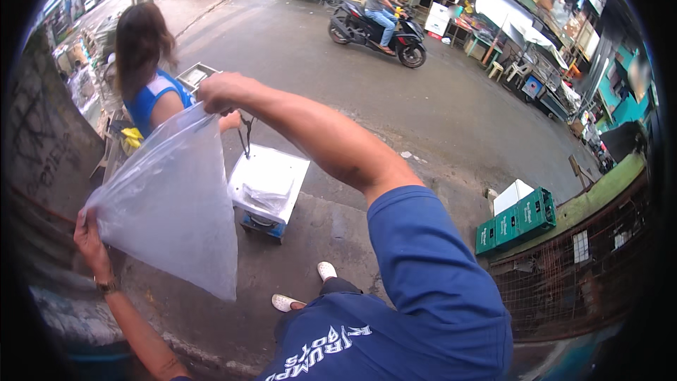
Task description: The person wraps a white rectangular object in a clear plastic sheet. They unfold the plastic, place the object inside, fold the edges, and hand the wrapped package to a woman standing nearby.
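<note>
A large clear plastic bag (pixel 180 204) hangs stretched between my two hands. Closed around its gathered top corner is my right hand (pixel 227 92), with that arm reaching across the view. Lower down at the left, my left hand (pixel 92 240) grips the bag's side edge, its fingers partly hidden by the plastic. Just beyond the bag stands a white square platform (pixel 289 169) on a blue base, with folded clear plastic (pixel 268 192) lying on it. A dark strap or cord (pixel 245 135) dangles below my right hand; what it is attached to is unclear.
A person in a blue top (pixel 144 92) stands close at the left, beside a pale tray (pixel 197 74). Green crates (pixel 518 222) and a white box (pixel 513 196) line the right wall. A rider on a black motorcycle (pixel 377 28) is on the street ahead.
</note>
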A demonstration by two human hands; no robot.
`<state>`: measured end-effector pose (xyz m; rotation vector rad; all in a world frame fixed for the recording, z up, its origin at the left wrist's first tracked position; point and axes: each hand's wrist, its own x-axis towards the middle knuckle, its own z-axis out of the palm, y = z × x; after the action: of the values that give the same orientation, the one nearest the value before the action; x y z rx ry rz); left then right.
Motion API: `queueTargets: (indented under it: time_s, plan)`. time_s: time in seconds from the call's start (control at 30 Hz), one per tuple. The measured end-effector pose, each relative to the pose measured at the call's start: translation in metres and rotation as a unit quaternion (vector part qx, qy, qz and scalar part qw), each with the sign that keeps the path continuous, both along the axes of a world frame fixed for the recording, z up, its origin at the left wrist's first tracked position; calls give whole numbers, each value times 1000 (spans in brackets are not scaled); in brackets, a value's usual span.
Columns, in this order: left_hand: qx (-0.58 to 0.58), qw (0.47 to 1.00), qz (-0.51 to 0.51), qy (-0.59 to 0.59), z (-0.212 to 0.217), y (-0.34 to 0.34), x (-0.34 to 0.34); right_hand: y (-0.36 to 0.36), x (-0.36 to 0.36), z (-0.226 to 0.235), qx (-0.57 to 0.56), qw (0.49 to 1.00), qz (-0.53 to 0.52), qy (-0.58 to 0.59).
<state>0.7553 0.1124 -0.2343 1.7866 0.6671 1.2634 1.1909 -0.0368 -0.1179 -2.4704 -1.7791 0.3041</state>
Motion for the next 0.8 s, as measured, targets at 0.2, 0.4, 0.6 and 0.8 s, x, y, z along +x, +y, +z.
queueTargets:
  time_s: [0.2,0.4,0.6,0.8]
  plan:
    - [1,992,-31,-125,52,-12,51,-41,42,56,-4,977,79,197]
    - [-9,955,-20,-296,108,-51,79,-89,59,49,245,836,286,400]
    - [80,949,107,-286,119,-108,47,-67,47,-15,281,740,236,564]
    - [45,917,387,-91,127,-237,-21,-98,-38,-40,253,753,317,519]
